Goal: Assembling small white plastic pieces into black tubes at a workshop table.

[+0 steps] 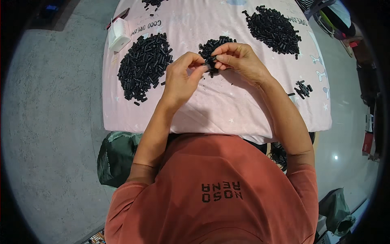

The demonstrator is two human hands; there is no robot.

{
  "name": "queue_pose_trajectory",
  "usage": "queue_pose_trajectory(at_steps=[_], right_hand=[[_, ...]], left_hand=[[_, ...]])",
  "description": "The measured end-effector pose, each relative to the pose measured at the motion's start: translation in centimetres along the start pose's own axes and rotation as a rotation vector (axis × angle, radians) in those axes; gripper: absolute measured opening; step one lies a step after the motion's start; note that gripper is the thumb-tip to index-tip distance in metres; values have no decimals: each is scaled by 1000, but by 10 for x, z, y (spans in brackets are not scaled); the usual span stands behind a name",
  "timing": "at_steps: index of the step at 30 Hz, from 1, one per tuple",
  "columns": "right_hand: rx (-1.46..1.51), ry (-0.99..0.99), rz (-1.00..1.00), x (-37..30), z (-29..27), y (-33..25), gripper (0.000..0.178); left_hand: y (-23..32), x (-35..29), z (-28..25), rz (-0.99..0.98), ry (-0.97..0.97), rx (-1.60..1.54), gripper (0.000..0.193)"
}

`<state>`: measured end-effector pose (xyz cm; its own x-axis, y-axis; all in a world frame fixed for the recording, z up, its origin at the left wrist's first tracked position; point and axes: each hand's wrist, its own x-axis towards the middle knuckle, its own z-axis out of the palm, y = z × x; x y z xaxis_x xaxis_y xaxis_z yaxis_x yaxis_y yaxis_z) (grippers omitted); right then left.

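Over a middle pile of small black parts [217, 43], my two hands meet, fingertips nearly touching. My left hand [183, 79] pinches a tiny black piece between thumb and forefinger; its exact shape is too small to make out. Between the thumb and forefinger of my right hand [243, 63] is another small black piece, mostly covered by the fingers. Part of the middle pile is hidden behind the right hand. Left of my hands lies a larger heap of short black cylindrical parts [145, 67], and a similar heap [274, 30] sits at the far right.
A pink patterned cloth [227, 112] covers the table. Several slim black pieces [302, 89] lie near its right side. A white box [119, 35] stands at the left edge. Dark green bags [118, 158] are on the floor at left and lower right.
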<state>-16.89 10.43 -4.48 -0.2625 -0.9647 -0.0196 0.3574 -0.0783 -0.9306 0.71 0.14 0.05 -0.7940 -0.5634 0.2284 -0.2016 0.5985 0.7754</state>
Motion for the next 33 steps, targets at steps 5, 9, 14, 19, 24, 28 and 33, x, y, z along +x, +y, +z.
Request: queue_pose_trajectory(at_steps=[5,9,14,19,24,28,33], right_hand=[[30,-25,-6,-1,0,-1,14],[43,-64,-15,0,-1,1,14],[29,-73,-22,-2,1,-1,14],[-5,-57,-36,-2,3,-2,13],[-10,-66,-33,-3,2,-3,13],[-27,-73,-30,-4,3,-5,13],[16,-76,-26,-3,5,-4,12]], left_hand=[[1,1,3,70,53,-119,13],[1,1,3,114,73,-117,12],[3,1,2,142,73,-87,11],[5,0,3,158,90,-114,10],[1,-2,7,90,89,-202,9],[-2,-3,9,72,87,-292,7],[-6,-9,15,79,113,-382,7]])
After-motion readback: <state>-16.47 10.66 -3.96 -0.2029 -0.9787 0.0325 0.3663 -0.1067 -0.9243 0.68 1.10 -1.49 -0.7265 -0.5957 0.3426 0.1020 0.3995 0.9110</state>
